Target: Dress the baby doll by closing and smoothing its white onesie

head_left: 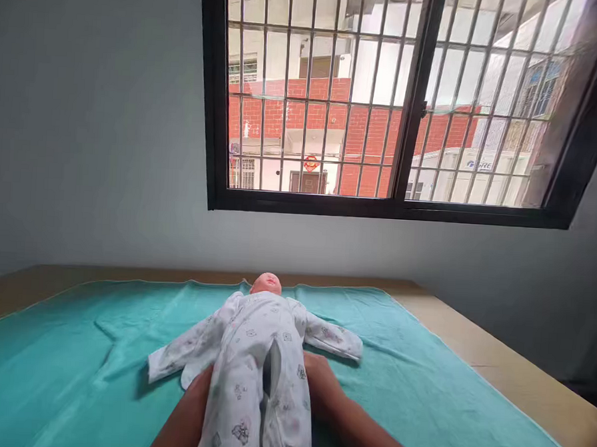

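Above the teal towel (405, 376), left hand (201, 382) and right hand (315, 369), half hidden behind the doll's (267, 284) printed romper (259, 325) so I cannot tell their grip, should support both sides evenly.

Bright daylight enters through the window (413, 109), slightly washed out outside; the wall (98, 119) is dim. A soft shadow lies under one sleeve (189, 348). The upper right corner is blurred.

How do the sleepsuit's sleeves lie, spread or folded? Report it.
Spread. On the white sleepsuit, one sleeve stretches toward the picture's left and the other sleeve toward its right, both out over the teal cloth.
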Available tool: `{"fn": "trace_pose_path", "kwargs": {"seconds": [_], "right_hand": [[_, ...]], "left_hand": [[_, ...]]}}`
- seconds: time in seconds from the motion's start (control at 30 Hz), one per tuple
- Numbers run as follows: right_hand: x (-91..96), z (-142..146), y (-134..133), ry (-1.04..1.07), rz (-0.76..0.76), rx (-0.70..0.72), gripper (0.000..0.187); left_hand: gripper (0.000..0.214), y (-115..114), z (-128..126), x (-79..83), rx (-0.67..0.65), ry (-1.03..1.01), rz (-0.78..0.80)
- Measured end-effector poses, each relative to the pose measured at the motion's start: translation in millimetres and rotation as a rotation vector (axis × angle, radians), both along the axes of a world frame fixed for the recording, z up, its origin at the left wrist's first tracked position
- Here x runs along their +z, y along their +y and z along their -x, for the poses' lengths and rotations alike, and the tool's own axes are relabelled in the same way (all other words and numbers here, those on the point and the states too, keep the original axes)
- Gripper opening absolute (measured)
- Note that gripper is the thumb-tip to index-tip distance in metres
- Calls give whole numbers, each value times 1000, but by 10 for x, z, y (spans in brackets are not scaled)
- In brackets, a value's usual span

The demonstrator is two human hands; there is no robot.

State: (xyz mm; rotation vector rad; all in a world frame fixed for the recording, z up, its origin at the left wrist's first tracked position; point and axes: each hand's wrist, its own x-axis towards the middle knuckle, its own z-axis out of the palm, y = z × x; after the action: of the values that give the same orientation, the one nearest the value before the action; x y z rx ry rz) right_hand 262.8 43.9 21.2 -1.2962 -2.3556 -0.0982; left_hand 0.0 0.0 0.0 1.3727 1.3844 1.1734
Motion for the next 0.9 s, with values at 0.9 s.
{"fn": "trace_pose_path", "kwargs": {"seconds": [0.9], "right_hand": [[-5, -51, 8, 8, 92, 87, 11]], "left_hand": [[48, -108, -67, 197, 4, 237, 28]]}}
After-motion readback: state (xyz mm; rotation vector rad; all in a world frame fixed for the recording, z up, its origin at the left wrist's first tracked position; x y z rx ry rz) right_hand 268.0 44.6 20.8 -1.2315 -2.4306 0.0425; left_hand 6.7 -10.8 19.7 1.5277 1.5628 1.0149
